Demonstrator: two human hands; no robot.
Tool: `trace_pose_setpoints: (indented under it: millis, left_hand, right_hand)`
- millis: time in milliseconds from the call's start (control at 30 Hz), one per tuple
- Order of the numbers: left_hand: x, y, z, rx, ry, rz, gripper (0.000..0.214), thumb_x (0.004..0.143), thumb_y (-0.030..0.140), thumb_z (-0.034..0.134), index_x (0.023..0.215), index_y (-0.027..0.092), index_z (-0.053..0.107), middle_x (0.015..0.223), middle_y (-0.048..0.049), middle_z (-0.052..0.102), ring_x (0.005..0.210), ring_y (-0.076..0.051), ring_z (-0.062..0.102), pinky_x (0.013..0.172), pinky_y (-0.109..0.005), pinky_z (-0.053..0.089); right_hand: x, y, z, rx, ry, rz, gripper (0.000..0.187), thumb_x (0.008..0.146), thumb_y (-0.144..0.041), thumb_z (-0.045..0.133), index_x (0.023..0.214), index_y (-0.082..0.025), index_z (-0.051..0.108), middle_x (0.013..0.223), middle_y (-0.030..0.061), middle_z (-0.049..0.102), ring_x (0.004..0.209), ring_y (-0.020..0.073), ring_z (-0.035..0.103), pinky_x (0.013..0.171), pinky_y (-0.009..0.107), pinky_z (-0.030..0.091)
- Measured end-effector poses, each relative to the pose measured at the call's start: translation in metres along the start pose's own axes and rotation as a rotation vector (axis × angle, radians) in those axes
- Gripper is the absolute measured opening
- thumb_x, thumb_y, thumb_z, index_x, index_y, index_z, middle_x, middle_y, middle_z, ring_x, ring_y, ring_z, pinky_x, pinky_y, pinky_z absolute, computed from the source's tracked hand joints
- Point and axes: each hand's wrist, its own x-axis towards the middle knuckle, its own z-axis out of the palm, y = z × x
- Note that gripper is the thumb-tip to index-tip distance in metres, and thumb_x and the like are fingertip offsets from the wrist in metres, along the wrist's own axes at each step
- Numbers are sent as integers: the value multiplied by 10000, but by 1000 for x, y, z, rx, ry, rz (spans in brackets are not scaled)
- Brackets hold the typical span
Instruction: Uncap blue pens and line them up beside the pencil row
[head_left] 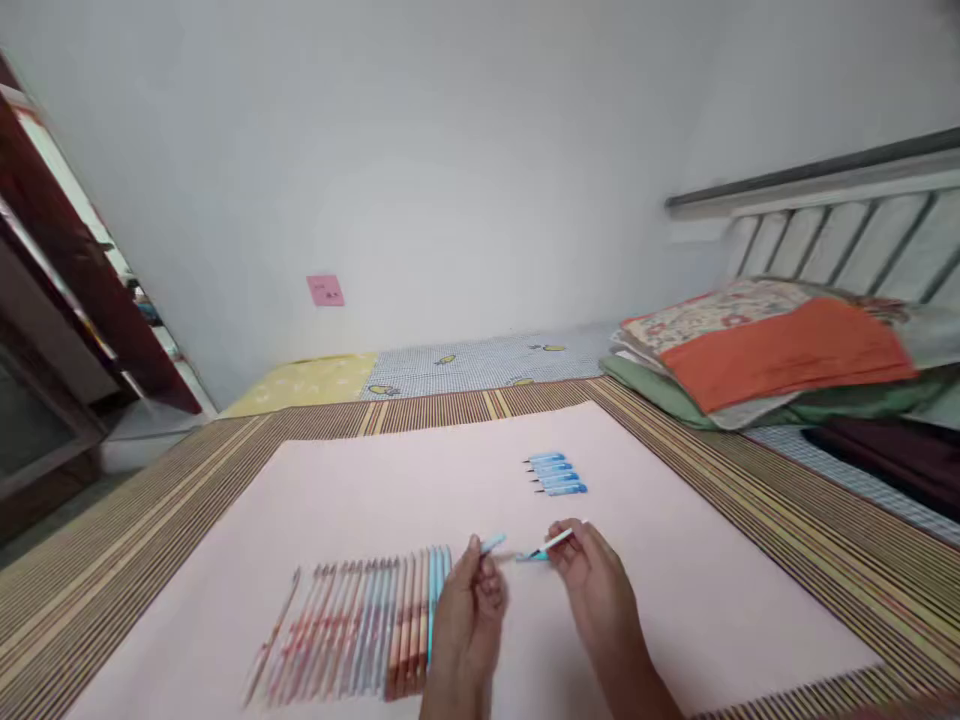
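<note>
My left hand [472, 610] is closed, pinching a short light-blue piece [493, 543], perhaps a pen cap, between thumb and finger. My right hand [596, 580] has its fingers closed around a slim white pen [559, 539], whose dark tip points left toward my other hand. Just below that tip is a small blue piece [531, 558]; I cannot tell whether it is held or lies on the sheet. Farther back, several short blue pieces with thin dark tips [562, 476] lie stacked in a neat group. Left of my left hand, several pencils or pens [352, 620] lie side by side in a row.
A large pale pink sheet [390, 480] covers much of the striped mat [750, 520]. Folded bedding with an orange panel [787, 355] is piled at the right, by a white slatted headboard [847, 235]. On the wall behind is a pink note [325, 290].
</note>
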Motion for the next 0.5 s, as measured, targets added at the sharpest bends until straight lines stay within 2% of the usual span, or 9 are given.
trace_pose_setpoints:
  millis: [67, 133, 200, 233, 333, 367, 433, 500]
  left_hand:
    - [-1, 0, 3, 0, -25, 7, 258, 934, 72, 647, 677, 90, 654, 547, -24, 596, 425, -68, 516, 408, -142, 411]
    - [-1, -1, 4, 10, -52, 17, 158, 881, 36, 698, 731, 82, 691, 572, -29, 619, 446, -66, 529, 424, -132, 416]
    - [0, -1, 4, 34, -88, 30, 70, 813, 26, 766, 795, 81, 727, 587, -31, 635, 469, -69, 540, 432, -127, 414]
    - [0, -1, 2, 49, -102, 34, 89, 778, 35, 803, 816, 84, 740, 593, -32, 641, 479, -72, 544, 435, -127, 414]
    - [3, -2, -2, 89, -154, 44, 215, 665, 85, 907, 818, 90, 756, 614, -34, 654, 519, -75, 555, 481, -137, 454]
    - [4, -4, -4, 101, -179, 43, 245, 635, 108, 932, 805, 91, 756, 616, -30, 652, 530, -73, 553, 501, -140, 467]
    - [7, -7, -7, 123, -230, 35, 271, 605, 159, 958, 761, 98, 745, 607, -15, 634, 539, -68, 536, 521, -146, 475]
    - [9, -13, -8, 143, -262, 21, 286, 598, 200, 968, 714, 106, 724, 591, 1, 607, 530, -61, 509, 518, -148, 461]
  right_hand:
    - [-1, -3, 0, 35, -20, -5, 412, 696, -546, 842, 809, -199, 649, 728, -16, 636, 712, 166, 637, 687, 315, 553]
    - [-3, -8, 0, -65, -61, -58, 362, 773, -538, 777, 869, -206, 669, 712, -25, 609, 670, 158, 613, 637, 300, 533]
    - [-7, -13, 2, -315, -113, -163, 299, 857, -494, 700, 963, -215, 698, 744, -14, 617, 666, 156, 599, 588, 272, 497]
    - [-10, -16, 4, -488, -162, -240, 271, 887, -461, 671, 1003, -219, 711, 806, 8, 647, 721, 169, 621, 612, 273, 503]
    - [-19, -19, 8, -960, -390, -505, 219, 954, -349, 586, 1085, -239, 723, 1079, 69, 689, 995, 214, 664, 832, 305, 533]
    - [-22, -19, 10, -1070, -464, -569, 224, 977, -315, 541, 1101, -250, 716, 1118, 70, 682, 1022, 210, 665, 867, 306, 526]
    - [-26, -16, 11, -1252, -555, -620, 263, 1005, -242, 458, 1112, -262, 697, 1094, 56, 680, 975, 187, 680, 847, 290, 521]
    - [-27, -14, 10, -1413, -573, -618, 281, 1005, -186, 425, 1088, -256, 684, 1038, 43, 678, 918, 174, 689, 794, 271, 513]
